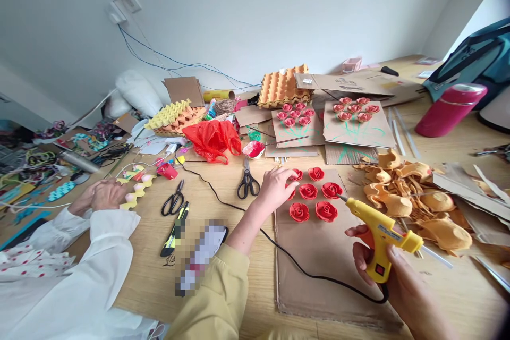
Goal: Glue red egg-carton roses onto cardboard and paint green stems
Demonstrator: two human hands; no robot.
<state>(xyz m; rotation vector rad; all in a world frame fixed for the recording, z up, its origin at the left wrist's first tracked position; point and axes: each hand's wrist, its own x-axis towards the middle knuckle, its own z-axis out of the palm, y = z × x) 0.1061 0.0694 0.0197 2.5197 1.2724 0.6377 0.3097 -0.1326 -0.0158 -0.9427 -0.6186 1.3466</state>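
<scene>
My right hand (398,276) is wrapped around the handle of a yellow hot glue gun (380,228). A clear glue stick juts from its back, and its nozzle points left, close to a red flower (332,190). My left hand (275,187) has its fingers closed at a red flower (291,191) on the left side of the group, partly hidden by the fingers. Several other red flowers, such as one in the middle (308,191), lie on the upper part of a brown cardboard sheet (314,271).
A black cord (295,263) crosses the cardboard to the glue gun. Orange egg-carton pieces (398,202) are heaped on the right, near a pink flask (450,110). Black scissors (247,183) lie left of my hand. A co-worker's hands (105,194) hold a yellow carton strip.
</scene>
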